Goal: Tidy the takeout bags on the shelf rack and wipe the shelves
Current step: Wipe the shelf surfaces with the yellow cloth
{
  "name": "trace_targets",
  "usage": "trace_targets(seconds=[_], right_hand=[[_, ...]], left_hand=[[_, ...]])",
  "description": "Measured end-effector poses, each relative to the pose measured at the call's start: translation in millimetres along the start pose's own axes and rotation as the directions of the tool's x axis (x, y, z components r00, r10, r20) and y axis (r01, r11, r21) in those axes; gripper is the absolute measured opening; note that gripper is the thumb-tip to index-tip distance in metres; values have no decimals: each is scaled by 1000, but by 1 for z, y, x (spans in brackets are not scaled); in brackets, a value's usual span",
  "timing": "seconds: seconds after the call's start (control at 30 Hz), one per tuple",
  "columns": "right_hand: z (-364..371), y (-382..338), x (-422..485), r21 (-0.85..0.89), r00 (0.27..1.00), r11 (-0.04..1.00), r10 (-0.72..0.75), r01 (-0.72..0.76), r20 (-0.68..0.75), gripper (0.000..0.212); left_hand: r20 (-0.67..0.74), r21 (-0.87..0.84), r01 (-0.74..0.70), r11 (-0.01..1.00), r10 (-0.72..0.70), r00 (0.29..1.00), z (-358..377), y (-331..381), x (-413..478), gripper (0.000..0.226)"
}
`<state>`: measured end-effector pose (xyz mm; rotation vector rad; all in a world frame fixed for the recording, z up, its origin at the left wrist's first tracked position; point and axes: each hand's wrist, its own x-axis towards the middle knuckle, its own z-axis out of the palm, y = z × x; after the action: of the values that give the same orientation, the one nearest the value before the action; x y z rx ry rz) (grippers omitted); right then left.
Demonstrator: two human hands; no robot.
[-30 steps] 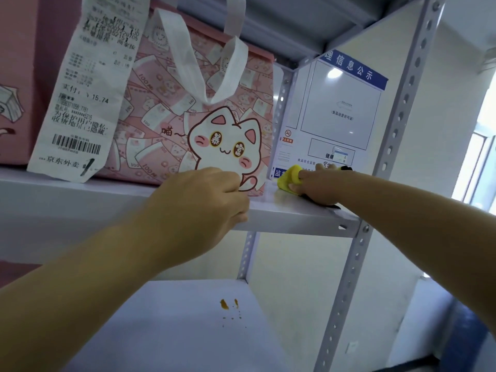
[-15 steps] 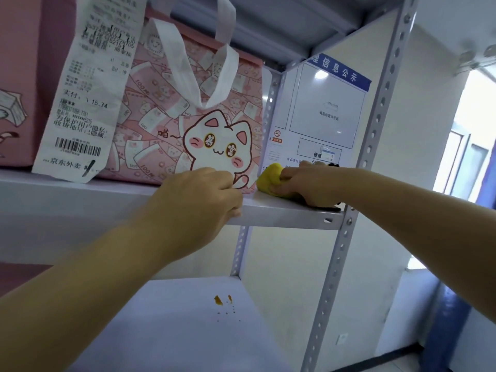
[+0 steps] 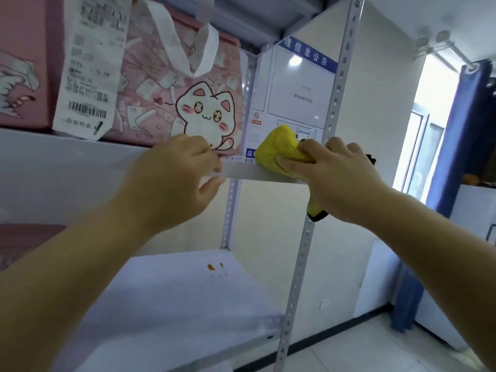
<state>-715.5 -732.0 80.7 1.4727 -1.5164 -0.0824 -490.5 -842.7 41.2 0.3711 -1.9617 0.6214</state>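
Yellow cloth (image 3: 279, 150) is bunched up and gripped in the right hand (image 3: 338, 173), pressed on the front right corner of the upper shelf (image 3: 255, 174), just beside the perforated front upright (image 3: 326, 135). A black-edged corner of the cloth is seen hanging below the hand, past the shelf lip. The left hand (image 3: 171, 183) is placed at the same front lip, fingers curled on top right under the bottom corner of the pink cat bag (image 3: 166, 84), thumb below the lip; whether the lip or the bag is actually gripped cannot be told. Only a short bare strip of shelf is left between the bag and the cloth. A long receipt (image 3: 91, 65) is hung over the bag's left side, with a second pink bag (image 3: 24, 63) further left. The lower shelf (image 3: 161, 312) is marked with small orange stains (image 3: 211, 267) near its back right corner. A notice board (image 3: 298, 87) is seen behind the rack.
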Motion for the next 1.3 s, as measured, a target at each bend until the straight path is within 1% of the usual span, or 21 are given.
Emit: trace_targets(seconds=[0.1, 0.17, 0.23, 0.3, 0.4, 0.5, 0.57, 0.67, 0.7, 0.77, 0.83, 0.87, 0.9, 0.93, 1.0, 1.03, 1.1, 1.13, 1.17, 1.23, 1.3], right_hand=[[0, -20, -33, 111, 996, 993, 42, -33, -78, 82], [4, -38, -52, 219, 989, 976, 42, -10, -142, 80], [12, -57, -68, 292, 991, 956, 5, 35, -136, 77], [21, -77, -78, 365, 997, 930, -31, 54, -68, 79], [42, -106, -82, 396, 991, 918, -80, 31, 107, 91], [74, -134, -78, 332, 972, 943, -109, 35, 207, 80], [96, -149, -73, 247, 965, 969, -74, 10, 251, 76], [125, -173, -61, 150, 953, 988, -6, -41, 304, 69], [136, -181, -58, 169, 941, 984, -5, -55, 338, 67], [163, -200, -56, 300, 913, 950, -43, -88, 405, 70], [186, -217, -57, 490, 854, 859, -141, -146, 501, 65], [193, -222, -58, 559, 824, 808, -183, -185, 537, 62], [200, -225, -60, 599, 810, 772, -204, -212, 550, 60], [205, -225, -61, 615, 809, 754, -201, -233, 553, 59], [216, -222, -64, 608, 809, 734, -141, -301, 571, 54], [221, -221, -65, 605, 795, 720, -123, -341, 594, 52], [227, -225, -65, 613, 750, 697, -163, -372, 641, 49], [230, -229, -64, 612, 738, 704, -187, -359, 648, 47], [232, -233, -62, 604, 743, 721, -188, -339, 642, 45], [238, -237, -56, 573, 775, 760, -150, -307, 614, 43], [250, -235, -47, 541, 765, 773, -116, -331, 633, 42]], left_hand=[[32, -43, 30, 999, -29, 999, -6, 7, -27, 16], [81, -63, 38, 997, -33, 996, -6, 12, -48, 20], [123, -84, 28, 996, -18, 992, -3, 16, -71, 23], [207, -121, 55, 991, -28, 978, 1, 17, -95, 23], [351, -100, 113, 989, -71, 934, 13, 17, -130, 14], [480, -69, 197, 978, -141, 866, 28, 15, -163, 22], [554, -37, 248, 968, -186, 811, 40, 13, -178, 27], [630, -11, 299, 954, -225, 743, 59, 8, -193, 29], [647, -6, 316, 949, -237, 725, 65, 6, -197, 29], [671, 15, 342, 940, -263, 694, 78, 2, -205, 28], [690, 37, 365, 930, -288, 664, 92, -1, -211, 28], [700, 43, 378, 925, -298, 649, 99, -2, -213, 27], [708, 49, 388, 920, -306, 636, 105, -4, -216, 27], [715, 58, 393, 918, -313, 625, 112, -5, -218, 27], [729, 79, 396, 915, -323, 603, 123, -8, -220, 27], [738, 85, 398, 914, -326, 591, 128, -9, -221, 27], [754, 96, 412, 906, -337, 564, 138, -12, -222, 26], [758, 104, 426, 899, -349, 552, 143, -13, -221, 26], [759, 112, 444, 889, -365, 540, 148, -15, -221, 26], [766, 135, 479, 868, -398, 505, 159, -19, -220, 28], [786, 167, 509, 845, -425, 448, 171, -25, -220, 30]])
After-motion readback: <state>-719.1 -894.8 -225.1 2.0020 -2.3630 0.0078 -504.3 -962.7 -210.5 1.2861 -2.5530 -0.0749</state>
